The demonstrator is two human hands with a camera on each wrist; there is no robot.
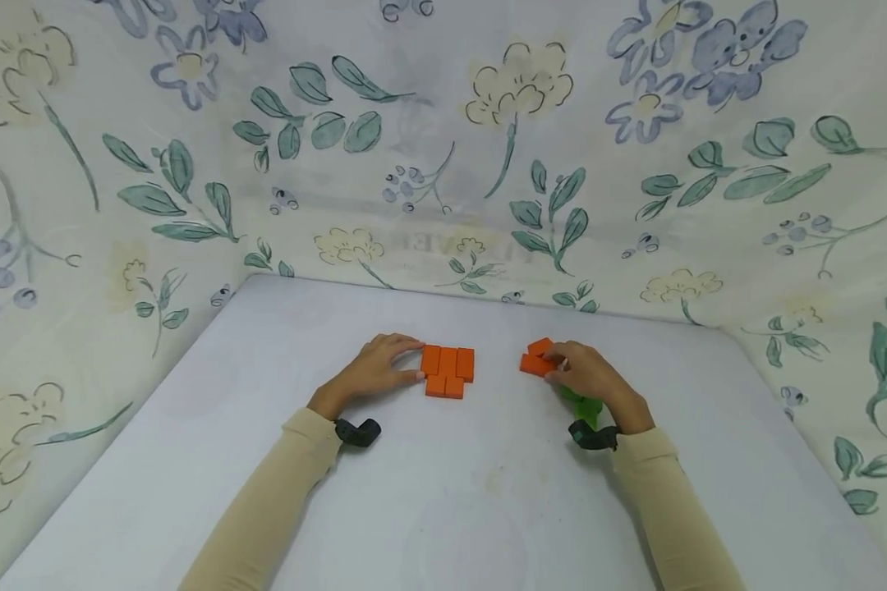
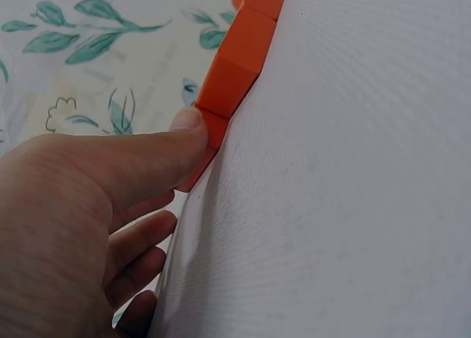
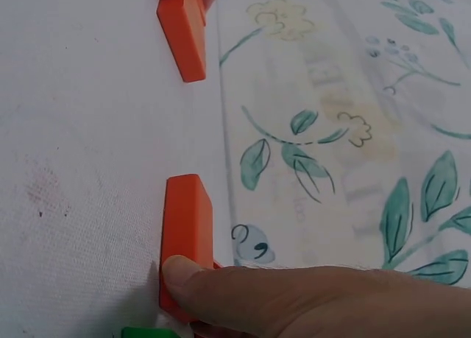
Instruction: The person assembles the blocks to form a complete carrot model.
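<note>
Several orange blocks (image 1: 448, 361) lie flat and side by side on the white table, an upper row above a shorter lower pair. My left hand (image 1: 373, 367) is at their left side, thumb and index finger at opposite ends of the upper-left block (image 1: 430, 359). In the left wrist view the left thumb (image 2: 190, 123) presses against an orange side face. Farther right, my right hand (image 1: 582, 369) pinches a separate orange block (image 1: 534, 365). Another orange block (image 1: 540, 346) lies just behind that one. The right thumb (image 3: 182, 270) shows on the block's near face.
Green pieces (image 1: 585, 407) lie beneath the right wrist, partly hidden by it. Flower-patterned cloth (image 1: 443, 164) rises behind the white table (image 1: 443, 476) and along both its sides. Each wrist wears a dark camera (image 1: 358, 432).
</note>
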